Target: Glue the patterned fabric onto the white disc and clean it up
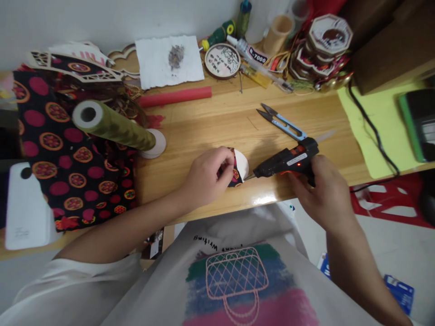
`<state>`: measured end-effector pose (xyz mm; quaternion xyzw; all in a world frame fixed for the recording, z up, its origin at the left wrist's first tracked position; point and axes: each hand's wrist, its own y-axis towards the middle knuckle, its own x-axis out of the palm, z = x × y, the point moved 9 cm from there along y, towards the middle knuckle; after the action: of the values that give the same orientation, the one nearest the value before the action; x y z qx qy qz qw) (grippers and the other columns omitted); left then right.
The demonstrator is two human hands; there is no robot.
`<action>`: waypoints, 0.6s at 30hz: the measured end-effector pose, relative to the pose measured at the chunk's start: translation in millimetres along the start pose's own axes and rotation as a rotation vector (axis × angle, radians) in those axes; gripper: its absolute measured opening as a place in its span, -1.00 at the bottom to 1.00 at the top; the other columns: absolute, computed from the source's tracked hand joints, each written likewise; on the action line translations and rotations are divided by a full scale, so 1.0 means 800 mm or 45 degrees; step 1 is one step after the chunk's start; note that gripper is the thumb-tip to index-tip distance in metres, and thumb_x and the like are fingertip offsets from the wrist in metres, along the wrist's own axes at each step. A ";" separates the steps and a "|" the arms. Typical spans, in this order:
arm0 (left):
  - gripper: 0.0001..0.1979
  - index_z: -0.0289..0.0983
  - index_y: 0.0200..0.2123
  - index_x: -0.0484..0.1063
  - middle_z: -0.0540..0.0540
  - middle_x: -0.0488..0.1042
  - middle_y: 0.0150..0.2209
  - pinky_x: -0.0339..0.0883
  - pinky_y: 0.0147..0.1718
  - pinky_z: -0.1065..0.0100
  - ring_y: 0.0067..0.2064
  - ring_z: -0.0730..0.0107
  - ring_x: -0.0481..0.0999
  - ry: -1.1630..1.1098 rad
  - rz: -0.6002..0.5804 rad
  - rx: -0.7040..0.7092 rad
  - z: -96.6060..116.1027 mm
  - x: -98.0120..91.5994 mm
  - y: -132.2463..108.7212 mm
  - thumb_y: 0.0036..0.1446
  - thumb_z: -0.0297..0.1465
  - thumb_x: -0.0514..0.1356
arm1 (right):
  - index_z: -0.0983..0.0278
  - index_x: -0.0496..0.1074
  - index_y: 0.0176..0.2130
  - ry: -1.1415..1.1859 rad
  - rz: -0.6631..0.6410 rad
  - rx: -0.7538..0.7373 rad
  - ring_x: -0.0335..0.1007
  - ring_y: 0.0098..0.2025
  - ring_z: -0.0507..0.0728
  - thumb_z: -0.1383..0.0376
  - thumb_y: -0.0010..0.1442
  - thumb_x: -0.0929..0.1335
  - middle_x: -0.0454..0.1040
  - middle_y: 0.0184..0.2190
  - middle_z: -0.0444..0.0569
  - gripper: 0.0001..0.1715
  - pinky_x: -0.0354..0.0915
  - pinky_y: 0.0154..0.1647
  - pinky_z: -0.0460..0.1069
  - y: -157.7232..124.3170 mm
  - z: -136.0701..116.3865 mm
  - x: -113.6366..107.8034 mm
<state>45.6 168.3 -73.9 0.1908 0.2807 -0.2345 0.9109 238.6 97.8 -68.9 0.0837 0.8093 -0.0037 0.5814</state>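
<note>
Both hands are busy right at the front edge of the desk [204, 120]. The left hand [207, 176] has its grip pinched, thumb against fingers, on a little piece of dark patterned fabric [235, 175] that's lying against a white rounded piece [242, 163]. So that bit sits near the middle of the front edge. The right hand's [328, 192] grip is wrapped around the handle of a black hot glue gun [287, 160], red light glowing on its side. Its nozzle points left, right at the lower rim of the white piece; can't tell if it's actually touching.

Just behind the gun there's a pair of blue thread snips [283, 123], blades toward the back edge. Over on the left end, a big spread of black fabric [73, 167] with red and orange circles, plus an olive green spool [118, 127] tilted beside it. Along the back edge: a red strip [176, 96], a smudged white tissue [170, 63], a round wooden plaque [222, 61] and a B-7000 glue tube [251, 52]. Yellow paper [370, 140] covers the right end.
</note>
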 end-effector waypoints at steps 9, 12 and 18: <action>-0.88 -0.24 -0.40 0.26 0.05 0.41 -0.44 0.22 -0.42 0.44 -0.41 0.52 0.38 0.001 -0.006 -0.009 -0.002 0.002 -0.001 0.07 -0.57 0.10 | 0.16 0.06 -0.41 -0.022 -0.006 -0.018 0.27 -0.38 0.19 0.24 0.08 0.26 0.28 -0.46 -0.03 -0.80 0.07 -0.48 0.02 0.002 -0.001 -0.003; -0.88 -0.24 -0.41 0.26 0.05 0.41 -0.45 0.23 -0.42 0.44 -0.42 0.52 0.38 0.008 -0.009 0.003 0.000 0.001 -0.001 0.07 -0.57 0.09 | 0.16 0.05 -0.41 -0.034 -0.016 -0.022 0.27 -0.39 0.19 0.24 0.08 0.27 0.28 -0.46 -0.04 -0.78 0.08 -0.48 0.02 0.002 -0.002 -0.002; -0.88 -0.24 -0.41 0.26 0.05 0.41 -0.45 0.21 -0.44 0.45 -0.42 0.51 0.37 0.014 -0.020 -0.016 -0.002 0.002 -0.001 0.06 -0.57 0.09 | 0.16 0.07 -0.40 0.001 0.012 -0.035 0.25 -0.41 0.19 0.22 0.08 0.26 0.28 -0.47 -0.03 -0.81 0.09 -0.48 0.03 0.003 -0.005 -0.007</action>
<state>46.0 167.8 -76.1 0.1841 0.2889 -0.2386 0.9087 236.6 99.8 -62.4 0.0793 0.8092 0.0102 0.5820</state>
